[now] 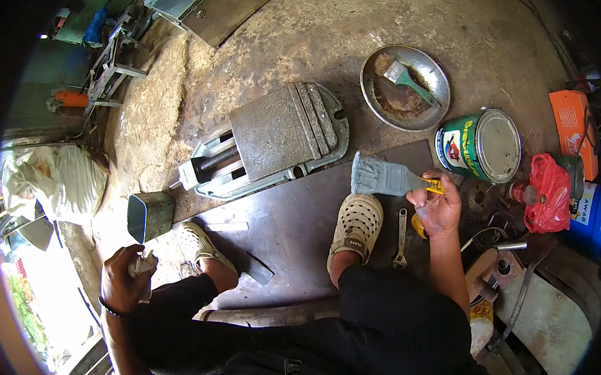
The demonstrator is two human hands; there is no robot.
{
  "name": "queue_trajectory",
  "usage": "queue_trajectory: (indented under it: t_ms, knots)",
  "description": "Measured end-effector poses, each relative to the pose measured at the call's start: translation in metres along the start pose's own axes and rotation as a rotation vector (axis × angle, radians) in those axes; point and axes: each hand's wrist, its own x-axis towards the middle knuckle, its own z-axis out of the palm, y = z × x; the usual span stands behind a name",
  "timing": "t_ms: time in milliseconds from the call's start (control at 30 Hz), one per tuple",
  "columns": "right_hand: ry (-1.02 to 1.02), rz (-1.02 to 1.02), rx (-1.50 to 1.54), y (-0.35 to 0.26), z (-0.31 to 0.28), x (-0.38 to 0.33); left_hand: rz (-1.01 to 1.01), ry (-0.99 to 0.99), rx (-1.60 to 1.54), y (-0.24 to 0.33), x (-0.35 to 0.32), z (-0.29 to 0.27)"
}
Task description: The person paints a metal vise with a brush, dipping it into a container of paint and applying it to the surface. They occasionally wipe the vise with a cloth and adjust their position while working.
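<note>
In my right hand (439, 205) is a flat grey tool (385, 177) with a flared end and a yellow handle, pointing left; its exact kind is unclear. Fingers of that hand close around the yellow end, above the dark metal sheet (292, 221). Off to the lower left, my left hand (123, 278) grips a crumpled whitish cloth (143, 266). Beyond my feet lies a large grey machine vise (276, 139) with its threaded screw toward the left. A round metal pan (377, 110) at the back holds a paintbrush (412, 84) with a green handle.
A green paint can (480, 145) stands right of the pan. An adjustable wrench (401, 239) lies beside my right foot. A square metal tube (150, 216) stands near my left foot. Farther right are a red plastic bag (548, 195) and a blue bucket (591, 217).
</note>
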Motion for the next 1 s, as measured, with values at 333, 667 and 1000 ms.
queue_trajectory:
  t_ms: [333,667,1000]
  knots:
    - [0.106,-0.190,-0.409,-0.032,0.012,0.030,0.113,-0.182,-0.032,0.007,0.045,0.015]
    - [0.113,-0.242,-1.092,-0.017,0.066,0.112,-0.055,-0.265,-0.051,0.005,0.087,0.011]
    - [0.152,-0.305,-1.090,0.018,0.078,0.187,-0.248,-0.318,-0.065,-0.004,0.095,0.016]
